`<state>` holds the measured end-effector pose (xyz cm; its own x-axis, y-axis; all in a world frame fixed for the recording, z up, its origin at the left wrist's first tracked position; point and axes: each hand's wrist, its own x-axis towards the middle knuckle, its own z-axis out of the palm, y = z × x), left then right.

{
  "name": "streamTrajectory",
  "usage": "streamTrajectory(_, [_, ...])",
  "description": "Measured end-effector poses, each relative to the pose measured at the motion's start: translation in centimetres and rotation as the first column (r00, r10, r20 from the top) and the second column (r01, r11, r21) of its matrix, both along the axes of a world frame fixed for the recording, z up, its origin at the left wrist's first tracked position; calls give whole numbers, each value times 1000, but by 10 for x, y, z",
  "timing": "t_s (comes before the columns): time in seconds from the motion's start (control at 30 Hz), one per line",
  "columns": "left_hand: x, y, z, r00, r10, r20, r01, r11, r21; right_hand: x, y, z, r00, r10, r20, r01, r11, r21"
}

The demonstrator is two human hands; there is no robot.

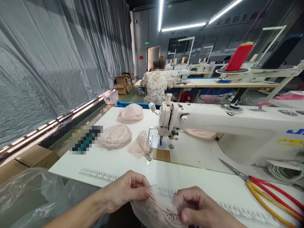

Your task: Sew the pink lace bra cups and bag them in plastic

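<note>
Between my two hands, at the table's front edge, hangs a pale pink lace fabric piece [158, 207]. My left hand [129, 191] pinches its upper left edge between thumb and fingers. On the other side my right hand [197, 205] grips the right part, its fingertips slightly blurred. Beyond them stands a white sewing machine [166, 122], and a crumpled lace piece [140, 145] lies left of its needle. Two stacks of pink lace pieces, a nearer one [117, 136] and a farther one [130, 113], rest on the left of the table.
Scissors [251, 182] with red and yellow handles lie at the right. Ruler markings [97, 174] run along the table front [71, 164]. A clear plastic bag [30, 193] and cardboard box [35, 155] are at the lower left. Another person [156, 82] sits ahead, facing away.
</note>
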<state>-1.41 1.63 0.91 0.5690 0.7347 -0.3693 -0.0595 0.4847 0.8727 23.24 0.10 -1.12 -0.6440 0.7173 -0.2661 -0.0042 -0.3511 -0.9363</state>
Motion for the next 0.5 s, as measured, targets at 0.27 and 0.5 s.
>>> streamTrajectory(0.27, [-10, -36, -33, 1000, 6, 18, -2, 972, -237, -6, -33, -6, 980, 199, 4, -195, 967, -160])
streamTrajectory(0.5, [-5, -45, -43, 1000, 4, -14, -8, 951, -310, -19, -48, -32, 987, 160, -28, -162, 973, -164])
